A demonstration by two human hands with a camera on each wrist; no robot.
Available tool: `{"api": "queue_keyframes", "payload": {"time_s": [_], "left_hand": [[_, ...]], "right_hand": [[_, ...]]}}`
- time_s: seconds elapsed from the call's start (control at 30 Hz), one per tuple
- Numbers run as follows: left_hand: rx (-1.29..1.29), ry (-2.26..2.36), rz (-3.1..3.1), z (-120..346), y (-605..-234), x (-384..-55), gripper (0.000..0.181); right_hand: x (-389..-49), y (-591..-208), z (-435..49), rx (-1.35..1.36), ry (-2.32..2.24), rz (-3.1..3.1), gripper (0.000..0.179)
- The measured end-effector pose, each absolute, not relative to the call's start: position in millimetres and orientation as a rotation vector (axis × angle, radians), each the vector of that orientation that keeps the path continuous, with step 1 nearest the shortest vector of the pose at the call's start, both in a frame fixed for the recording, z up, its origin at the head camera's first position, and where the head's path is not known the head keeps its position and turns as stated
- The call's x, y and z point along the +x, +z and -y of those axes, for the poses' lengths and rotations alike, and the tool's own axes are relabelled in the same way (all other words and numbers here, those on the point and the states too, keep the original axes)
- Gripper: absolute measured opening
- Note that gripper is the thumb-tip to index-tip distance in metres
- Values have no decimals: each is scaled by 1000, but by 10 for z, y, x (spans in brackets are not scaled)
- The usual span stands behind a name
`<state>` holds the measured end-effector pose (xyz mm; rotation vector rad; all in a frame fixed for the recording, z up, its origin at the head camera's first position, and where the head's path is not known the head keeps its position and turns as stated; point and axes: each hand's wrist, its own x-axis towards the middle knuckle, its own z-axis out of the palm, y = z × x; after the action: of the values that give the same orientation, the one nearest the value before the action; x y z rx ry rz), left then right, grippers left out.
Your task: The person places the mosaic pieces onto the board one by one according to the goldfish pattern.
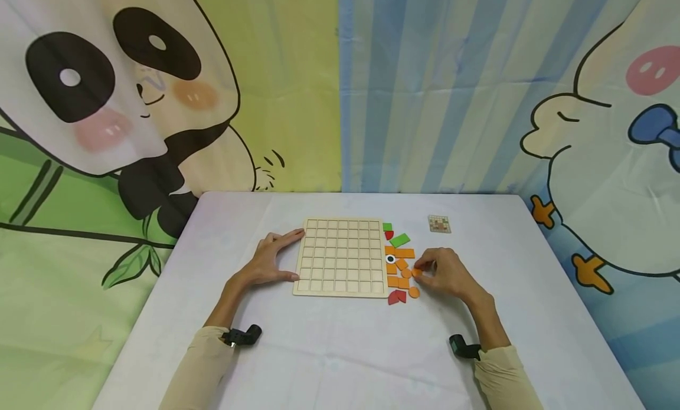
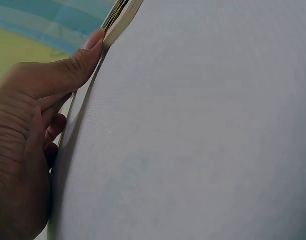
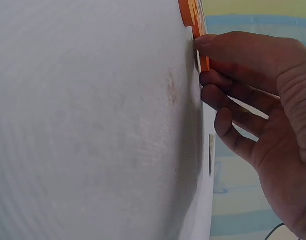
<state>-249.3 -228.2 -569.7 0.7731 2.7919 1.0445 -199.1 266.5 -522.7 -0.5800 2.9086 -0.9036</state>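
A wooden grid board (image 1: 342, 258) with square cells lies flat on the table. My left hand (image 1: 268, 259) rests at its left edge, index finger at the upper corner and thumb lower down, spread wide apart. In the left wrist view the thumb (image 2: 83, 60) touches the side of the board (image 2: 124, 22). Beside the board's right edge, my right hand (image 1: 443, 271) pinches an orange round piece (image 1: 417, 272) between thumb and fingers. That orange piece (image 3: 205, 62) shows edge-on in the right wrist view, close to the tabletop, with the other fingers loosely bent.
Orange pieces (image 1: 404, 282) cluster along the board's right side, with a round eye piece (image 1: 390, 259) among them. Green pieces (image 1: 399, 240) lie above, red pieces (image 1: 394, 298) below. A small patterned card (image 1: 439, 223) lies at the back right. Cartoon curtains (image 1: 425, 91) hang behind the table.
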Motion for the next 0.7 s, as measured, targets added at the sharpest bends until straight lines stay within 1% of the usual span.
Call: {"api": "queue_keyframes", "payload": {"time_s": [0.33, 0.7], "left_hand": [[789, 1036, -2810, 2284, -5663, -2542, 117], [753, 1025, -2800, 2269, -5669, -2485, 118]], "right_hand": [[-2041, -5156, -2598, -565, -937, -2940, 21], [-2051, -5158, -2494, -628, -1077, -2942, 17]]}}
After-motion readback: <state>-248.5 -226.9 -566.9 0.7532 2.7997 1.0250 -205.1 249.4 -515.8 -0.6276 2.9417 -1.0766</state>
